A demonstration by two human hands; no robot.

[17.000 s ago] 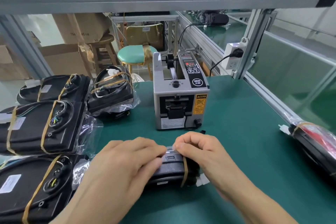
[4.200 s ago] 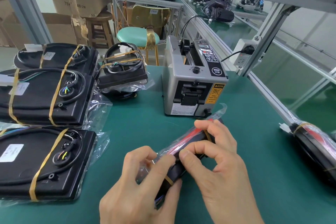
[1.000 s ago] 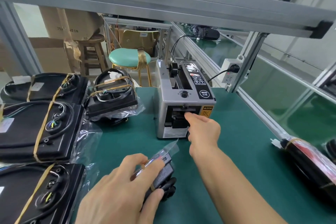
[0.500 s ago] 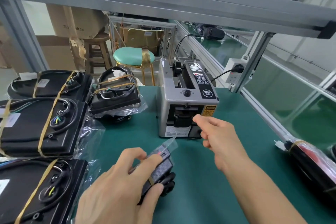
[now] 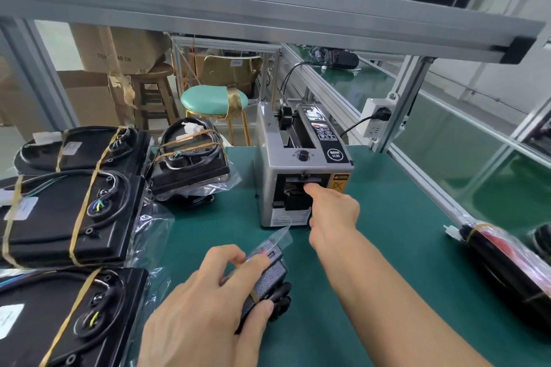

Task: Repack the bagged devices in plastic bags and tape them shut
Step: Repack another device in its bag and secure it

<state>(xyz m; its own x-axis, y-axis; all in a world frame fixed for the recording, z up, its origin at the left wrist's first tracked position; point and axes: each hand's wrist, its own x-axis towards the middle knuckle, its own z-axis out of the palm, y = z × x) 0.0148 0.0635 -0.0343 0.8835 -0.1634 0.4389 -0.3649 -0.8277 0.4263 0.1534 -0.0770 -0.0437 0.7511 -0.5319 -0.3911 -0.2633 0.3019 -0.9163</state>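
Now at the taping step. Left hand (image 5: 205,307) grips the bagged device (image 5: 265,274) on the green mat (image 5: 372,247); right hand (image 5: 331,211), fingers curled, reaches into the tape dispenser (image 5: 298,170) mouth; whether it pinches tape, cannot tell. Next: lay a strip across the bag flap (image 5: 281,235).

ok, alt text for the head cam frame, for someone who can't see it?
A person's right hand reaches into the outlet of a tape dispenser while the left hand grips a small bagged device on a green mat. More bagged devices lie stacked at left.
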